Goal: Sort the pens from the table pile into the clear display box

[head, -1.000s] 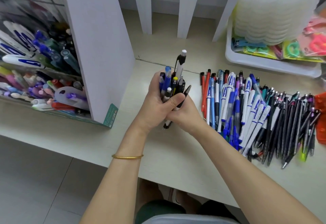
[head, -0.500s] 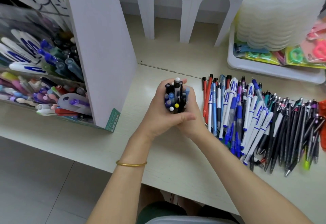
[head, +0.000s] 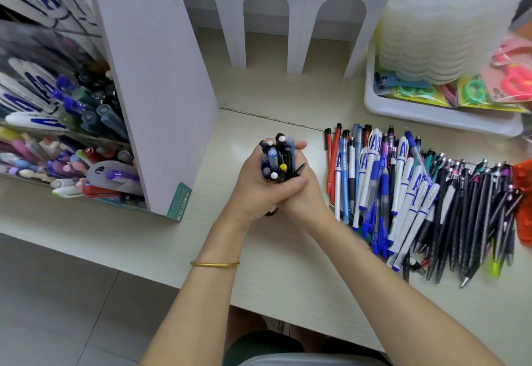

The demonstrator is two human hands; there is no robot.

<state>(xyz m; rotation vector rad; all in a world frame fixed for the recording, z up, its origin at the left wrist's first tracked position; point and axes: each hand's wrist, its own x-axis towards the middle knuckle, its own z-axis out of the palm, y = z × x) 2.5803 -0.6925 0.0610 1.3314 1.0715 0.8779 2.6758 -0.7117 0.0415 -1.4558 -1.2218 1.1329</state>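
An upright bundle of pens (head: 277, 158) stands on the table between both my hands. My left hand (head: 253, 184) wraps round it from the left, thumb across the front. From the right, my right hand (head: 305, 192) clasps the same bundle, its fingertips showing behind the pen tops. The pile of pens (head: 417, 192) lies spread on the table to the right: red, blue-and-white and black ones. The clear display box (head: 57, 146) stands at the left, its tiers filled with pens.
A tall white panel (head: 155, 77) forms the display box's right side, close to my left hand. A white tray (head: 437, 118) with stacked plastic lids and packaged goods sits at the back right. An orange packet (head: 524, 201) lies at the right edge.
The bundle has been squared up: the pen that stuck out high a second ago is now level with the others. Both hands kept their hold.
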